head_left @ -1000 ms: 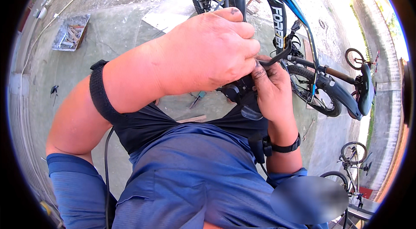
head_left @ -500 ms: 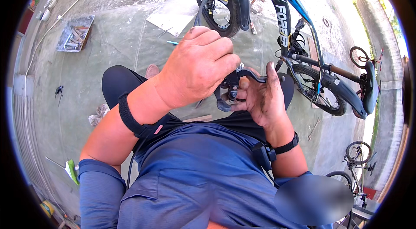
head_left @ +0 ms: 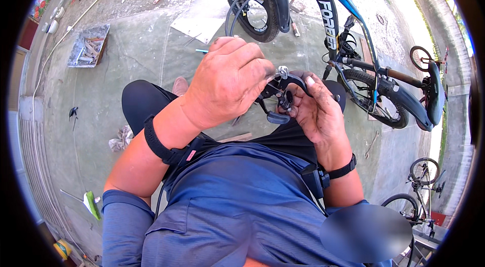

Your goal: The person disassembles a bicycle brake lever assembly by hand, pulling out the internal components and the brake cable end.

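The blue bicycle point(head_left: 348, 40) is blocking passage ahead and rightward; open concrete floor point(head_left: 136, 55) is lying free to its left, before the parts tray point(head_left: 89, 46).

Concrete floor point(head_left: 136, 55) carries a bicycle point(head_left: 353, 50), scrap tray point(head_left: 88, 47), and rag point(head_left: 121, 138).

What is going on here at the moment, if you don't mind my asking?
A person holds a small black bicycle brake part in both hands: the left hand grips it from above, the right hand supports it from beside and below. A blue and black bicycle lies on the concrete ground just ahead.
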Tool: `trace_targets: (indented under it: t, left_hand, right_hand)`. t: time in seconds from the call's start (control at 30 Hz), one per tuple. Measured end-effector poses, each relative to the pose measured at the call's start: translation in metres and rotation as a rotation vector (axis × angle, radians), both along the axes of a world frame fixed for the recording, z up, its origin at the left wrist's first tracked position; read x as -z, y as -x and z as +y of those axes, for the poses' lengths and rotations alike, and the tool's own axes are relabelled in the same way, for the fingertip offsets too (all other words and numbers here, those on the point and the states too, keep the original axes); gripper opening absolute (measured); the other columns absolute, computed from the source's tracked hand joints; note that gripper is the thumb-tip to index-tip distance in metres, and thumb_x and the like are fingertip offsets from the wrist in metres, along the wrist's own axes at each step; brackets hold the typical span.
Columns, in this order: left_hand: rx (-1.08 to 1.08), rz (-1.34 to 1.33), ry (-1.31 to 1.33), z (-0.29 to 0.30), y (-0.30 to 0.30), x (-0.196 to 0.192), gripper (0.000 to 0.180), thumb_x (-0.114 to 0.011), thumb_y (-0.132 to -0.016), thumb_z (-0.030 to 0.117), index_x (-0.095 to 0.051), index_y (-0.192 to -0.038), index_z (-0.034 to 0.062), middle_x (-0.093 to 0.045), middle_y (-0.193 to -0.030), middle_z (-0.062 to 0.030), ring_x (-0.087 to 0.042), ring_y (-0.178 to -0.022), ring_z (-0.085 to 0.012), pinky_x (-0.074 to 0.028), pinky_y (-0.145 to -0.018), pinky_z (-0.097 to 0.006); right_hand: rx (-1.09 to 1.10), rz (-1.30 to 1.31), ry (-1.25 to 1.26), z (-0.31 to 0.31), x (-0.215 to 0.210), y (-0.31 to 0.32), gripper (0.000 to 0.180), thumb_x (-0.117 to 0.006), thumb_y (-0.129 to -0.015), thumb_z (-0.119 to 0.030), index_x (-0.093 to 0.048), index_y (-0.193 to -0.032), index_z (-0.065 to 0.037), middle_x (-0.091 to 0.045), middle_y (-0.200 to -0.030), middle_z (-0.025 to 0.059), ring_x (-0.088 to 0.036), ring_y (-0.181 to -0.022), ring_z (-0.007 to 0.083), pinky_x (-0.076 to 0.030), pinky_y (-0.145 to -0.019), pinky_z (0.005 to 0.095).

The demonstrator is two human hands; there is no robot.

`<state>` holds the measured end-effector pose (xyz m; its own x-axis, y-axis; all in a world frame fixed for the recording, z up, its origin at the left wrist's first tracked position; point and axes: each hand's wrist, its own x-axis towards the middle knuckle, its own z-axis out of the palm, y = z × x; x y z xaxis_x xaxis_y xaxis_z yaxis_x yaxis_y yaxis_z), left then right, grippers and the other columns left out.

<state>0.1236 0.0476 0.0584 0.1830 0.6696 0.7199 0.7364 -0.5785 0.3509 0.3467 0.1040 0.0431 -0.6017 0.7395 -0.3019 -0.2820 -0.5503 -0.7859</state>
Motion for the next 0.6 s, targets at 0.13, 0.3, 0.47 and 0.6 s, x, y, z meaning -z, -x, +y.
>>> trace_targets:
  t: [0.13, 0.3, 0.47, 0.6]
  left_hand:
    - [-0.006, -0.044, 0.002, -0.002, -0.002, 0.002, 0.022, -0.074, -0.072, 0.004, -0.062, -0.090, 0.0068, -0.060, -0.084, -0.0082, -0.057, -0.075, -0.0287, -0.044, -0.070, -0.039]
    - [-0.022, -0.054, -0.005, -0.003, -0.004, 0.002, 0.020, -0.074, -0.072, 0.004, -0.064, -0.089, 0.0062, -0.060, -0.084, -0.0082, -0.057, -0.075, -0.0281, -0.044, -0.069, -0.038]
    - [-0.021, 0.005, 0.001, -0.002, -0.003, -0.002, 0.022, -0.075, -0.070, 0.005, -0.065, -0.089, 0.0064, -0.059, -0.082, -0.0073, -0.056, -0.074, -0.0274, -0.043, -0.068, -0.038]
    - [-0.050, 0.051, 0.019, 0.000, -0.006, -0.004, 0.022, -0.075, -0.069, 0.005, -0.065, -0.089, 0.0065, -0.057, -0.081, -0.0062, -0.055, -0.074, -0.0268, -0.043, -0.067, -0.038]
  right_hand:
    - [0.039, 0.006, -0.029, -0.004, -0.005, 0.005, 0.029, -0.050, -0.100, -0.022, -0.053, -0.121, -0.003, -0.066, -0.096, 0.0082, -0.061, -0.073, 0.0136, -0.047, -0.061, 0.0263]
    - [0.083, -0.061, -0.091, -0.008, -0.008, 0.009, 0.030, -0.049, -0.101, -0.024, -0.052, -0.122, -0.003, -0.066, -0.098, 0.0096, -0.061, -0.074, 0.0140, -0.047, -0.061, 0.0250]
    - [0.081, -0.214, -0.208, -0.008, -0.006, 0.008, 0.035, -0.051, -0.100, -0.028, -0.050, -0.125, -0.004, -0.065, -0.102, 0.0092, -0.062, -0.076, 0.0132, -0.047, -0.061, 0.0235]
    - [0.125, -0.254, -0.247, -0.011, -0.008, 0.012, 0.030, -0.050, -0.102, -0.025, -0.052, -0.123, -0.004, -0.065, -0.100, 0.0067, -0.061, -0.076, 0.0105, -0.046, -0.060, 0.0221]
